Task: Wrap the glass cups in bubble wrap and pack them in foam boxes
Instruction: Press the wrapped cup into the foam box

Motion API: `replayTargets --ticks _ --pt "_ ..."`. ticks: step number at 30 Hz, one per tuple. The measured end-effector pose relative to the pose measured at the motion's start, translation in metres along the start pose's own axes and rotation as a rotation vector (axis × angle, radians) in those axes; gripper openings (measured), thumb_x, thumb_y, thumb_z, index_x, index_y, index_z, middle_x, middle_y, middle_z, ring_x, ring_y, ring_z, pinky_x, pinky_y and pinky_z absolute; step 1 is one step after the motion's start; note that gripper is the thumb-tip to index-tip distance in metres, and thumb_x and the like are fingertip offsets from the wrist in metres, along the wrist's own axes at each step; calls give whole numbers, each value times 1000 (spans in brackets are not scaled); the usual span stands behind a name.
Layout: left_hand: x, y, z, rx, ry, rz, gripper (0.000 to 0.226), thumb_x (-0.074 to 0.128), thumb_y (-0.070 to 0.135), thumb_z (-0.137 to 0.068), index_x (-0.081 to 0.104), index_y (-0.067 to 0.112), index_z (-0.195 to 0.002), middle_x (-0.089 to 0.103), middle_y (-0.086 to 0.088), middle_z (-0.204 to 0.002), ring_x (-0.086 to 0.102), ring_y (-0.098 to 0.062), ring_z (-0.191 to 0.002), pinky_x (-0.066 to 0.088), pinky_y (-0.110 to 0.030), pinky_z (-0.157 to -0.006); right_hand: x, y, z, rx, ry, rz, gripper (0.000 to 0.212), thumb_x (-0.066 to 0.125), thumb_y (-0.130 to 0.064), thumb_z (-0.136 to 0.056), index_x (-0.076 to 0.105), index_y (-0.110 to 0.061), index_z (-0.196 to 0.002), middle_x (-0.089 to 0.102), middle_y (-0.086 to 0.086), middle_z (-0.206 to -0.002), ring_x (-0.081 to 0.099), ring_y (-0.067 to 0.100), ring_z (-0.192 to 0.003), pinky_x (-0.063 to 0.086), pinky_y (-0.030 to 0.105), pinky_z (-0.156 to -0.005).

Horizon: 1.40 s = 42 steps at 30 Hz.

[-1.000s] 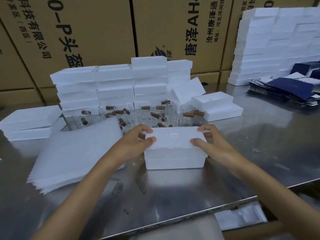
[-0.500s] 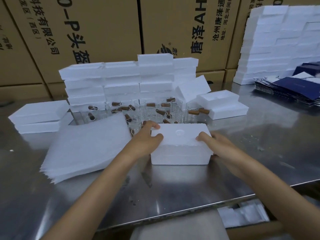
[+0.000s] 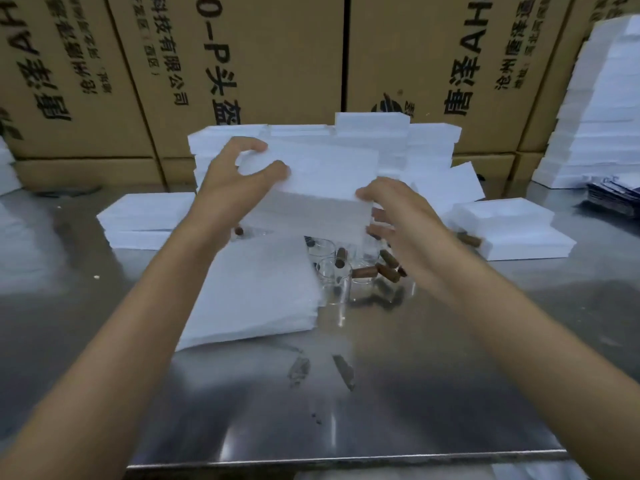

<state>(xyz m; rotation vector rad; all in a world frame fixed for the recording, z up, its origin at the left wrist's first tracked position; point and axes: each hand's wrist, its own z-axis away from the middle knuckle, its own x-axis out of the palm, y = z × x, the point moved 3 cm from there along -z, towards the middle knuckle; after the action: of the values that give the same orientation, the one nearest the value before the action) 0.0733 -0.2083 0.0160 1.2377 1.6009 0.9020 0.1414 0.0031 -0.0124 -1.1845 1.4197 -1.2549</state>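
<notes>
We are holding a closed white foam box up off the steel table, between both hands and in front of the stacked foam boxes at the back. Our left hand is gripping the box's left end, fingers curled over the top edge and thumb pressing its near face. Our right hand is curling round the lower right corner, thumb on the near face and fingers reaching underneath; motion blur is softening its outline.

Below the lifted box, the glass cups with brown handles are standing in a cluster on the table, just beside the right edge of a stack of white wrap sheets lying flat. More foam boxes are sitting to the left and right of the cups. Printed cardboard cartons are lining the back, and a tall pile of white foam is rising at the far right.
</notes>
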Motion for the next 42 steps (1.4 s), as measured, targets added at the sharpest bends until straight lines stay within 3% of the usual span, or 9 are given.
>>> replayTargets --ticks 7,11,16,21,24,30,32,36,42 --pt "-119 -54 -51 -163 180 -21 39 82 38 -74 68 31 -110 61 5 -120 60 -15 -94 52 -31 -70 130 -7 -78 49 -264 82 47 63 -38 -83 60 -10 -122 64 6 -115 61 25 -105 45 41 -105" --pt "-182 -92 -81 -287 239 -150 13 81 34 -77 71 29 -84 60 3 -121 56 -24 -110 52 -37 -72 205 5 -107 186 -392 57 52 64 -34 -85 55 -9 -129 59 7 -103 57 23 -89 51 33 -85" --pt "-225 -139 -99 -499 245 -248 18 79 31 -80 67 26 -93 57 2 -94 53 -23 -80 44 -34 -59 271 33 -127 328 -500 98 8 55 -20 -91 49 -15 -93 37 4 -72 34 18 -56 32 26 -52" --pt "-230 -192 -94 -419 215 -295 25 81 33 -79 73 27 -102 61 6 -113 58 -18 -92 50 -35 -69 289 67 -146 405 -561 288 6 58 -14 -90 54 -11 -93 44 10 -90 41 21 -70 41 30 -67" --pt "-227 -210 -94 -340 245 -330 40 80 42 -80 69 29 -116 58 4 -128 56 -23 -114 52 -44 -96 291 76 -162 417 -560 266 20 60 -6 -87 51 -13 -71 42 7 -84 42 22 -73 40 30 -71" --pt "-229 -221 -110 -259 268 -366 35 73 42 -87 68 25 -117 55 0 -136 52 -24 -121 45 -44 -104 311 82 -180 412 -496 208 26 60 -13 -81 59 -12 -106 48 7 -98 42 22 -72 37 27 -57" --pt "-230 -223 -118 -226 294 -424 34 70 41 -90 67 22 -118 55 -1 -138 51 -19 -112 43 -35 -94 321 89 -188 402 -484 167 50 63 -19 -80 53 -10 -128 51 8 -126 51 26 -91 46 31 -67" --pt "-230 -218 -132 -249 373 -754 37 61 45 -95 65 18 -122 52 -16 -139 52 -34 -116 41 -45 -98 329 91 -197 271 -447 133 47 66 -15 -88 52 -8 -132 58 11 -135 56 29 -121 48 35 -99" --pt "-193 -194 -132 -33 505 -1049 30 56 30 -99 60 12 -123 49 -24 -136 40 -46 -127 30 -60 -104 291 78 -197 71 -437 309 49 62 -23 -94 48 -4 -138 55 7 -134 51 20 -112 39 22 -79"
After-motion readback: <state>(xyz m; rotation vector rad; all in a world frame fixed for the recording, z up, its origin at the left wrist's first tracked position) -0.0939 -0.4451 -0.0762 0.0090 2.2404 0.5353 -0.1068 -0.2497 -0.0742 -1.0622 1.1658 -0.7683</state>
